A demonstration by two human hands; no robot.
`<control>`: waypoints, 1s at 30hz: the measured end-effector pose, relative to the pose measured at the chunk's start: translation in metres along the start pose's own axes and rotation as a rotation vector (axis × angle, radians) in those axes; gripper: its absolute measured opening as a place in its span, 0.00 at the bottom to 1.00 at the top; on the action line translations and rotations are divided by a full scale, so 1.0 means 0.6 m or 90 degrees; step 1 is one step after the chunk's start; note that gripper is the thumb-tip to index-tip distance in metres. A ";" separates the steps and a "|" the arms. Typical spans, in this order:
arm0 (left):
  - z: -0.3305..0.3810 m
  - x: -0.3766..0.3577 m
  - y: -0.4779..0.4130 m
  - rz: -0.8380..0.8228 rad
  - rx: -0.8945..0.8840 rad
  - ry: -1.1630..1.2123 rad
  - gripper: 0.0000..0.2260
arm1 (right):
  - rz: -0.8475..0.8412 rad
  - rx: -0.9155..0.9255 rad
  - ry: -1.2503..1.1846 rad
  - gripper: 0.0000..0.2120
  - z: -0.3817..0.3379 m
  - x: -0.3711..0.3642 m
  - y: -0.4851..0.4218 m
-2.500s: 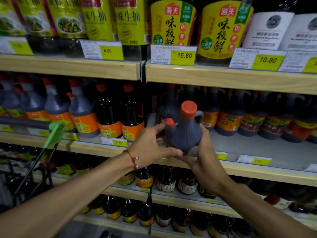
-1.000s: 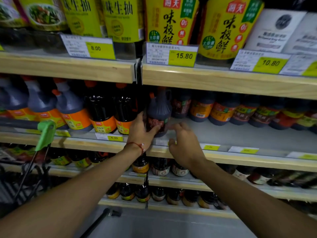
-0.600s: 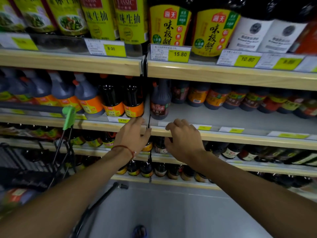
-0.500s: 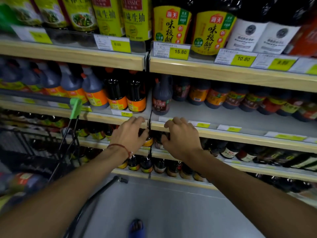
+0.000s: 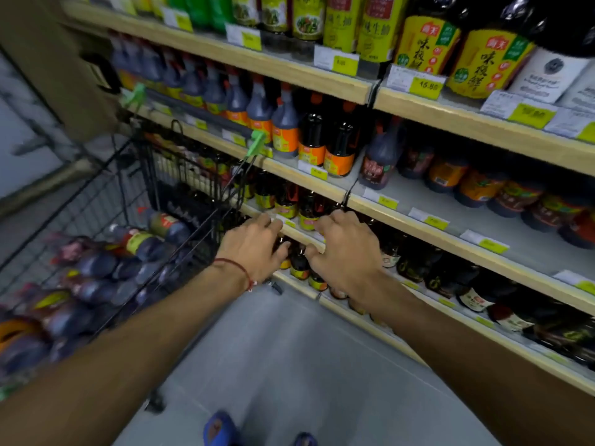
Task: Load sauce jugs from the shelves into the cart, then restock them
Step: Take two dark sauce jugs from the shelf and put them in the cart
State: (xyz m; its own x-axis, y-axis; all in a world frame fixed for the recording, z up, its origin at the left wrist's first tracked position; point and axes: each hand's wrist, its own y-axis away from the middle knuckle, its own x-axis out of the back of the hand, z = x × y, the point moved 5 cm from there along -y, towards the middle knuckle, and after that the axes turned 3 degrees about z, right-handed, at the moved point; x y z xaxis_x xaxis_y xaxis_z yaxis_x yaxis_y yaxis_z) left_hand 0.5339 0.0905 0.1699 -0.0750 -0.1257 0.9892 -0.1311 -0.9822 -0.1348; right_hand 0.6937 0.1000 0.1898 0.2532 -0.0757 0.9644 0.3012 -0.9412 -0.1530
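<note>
Left hand [image 5: 254, 246] and right hand [image 5: 346, 252] both empty, fingers loosely bent, sauce jug [image 5: 380, 162] on shelf [image 5: 418, 196] above right hand, cart jugs [image 5: 96, 265] leftward, blurred

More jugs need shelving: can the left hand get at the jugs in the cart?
Probably yes. The left hand holds nothing, and the jugs lie uncovered in the open-topped cart just beside it; only the cart's wire wall stands between, so it must reach over.

left grip [image 5: 254, 246] empty | right grip [image 5: 346, 249] empty | both before shelf [image 5: 531, 281] | jugs [image 5: 96, 262] in cart [image 5: 154, 175]
</note>
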 end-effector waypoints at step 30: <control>-0.614 -0.005 0.348 -0.089 0.338 -0.037 0.18 | -0.135 0.255 -0.119 0.18 -0.622 -0.253 -0.101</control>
State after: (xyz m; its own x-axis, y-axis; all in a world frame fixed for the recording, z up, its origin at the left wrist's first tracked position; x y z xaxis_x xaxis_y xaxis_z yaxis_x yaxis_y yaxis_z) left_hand 0.1424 -0.0626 0.1176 -0.0355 0.0181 0.9992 0.3825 -0.9235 0.0303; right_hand 0.2939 0.0455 0.1333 0.2969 0.1993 0.9339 0.6853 -0.7255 -0.0630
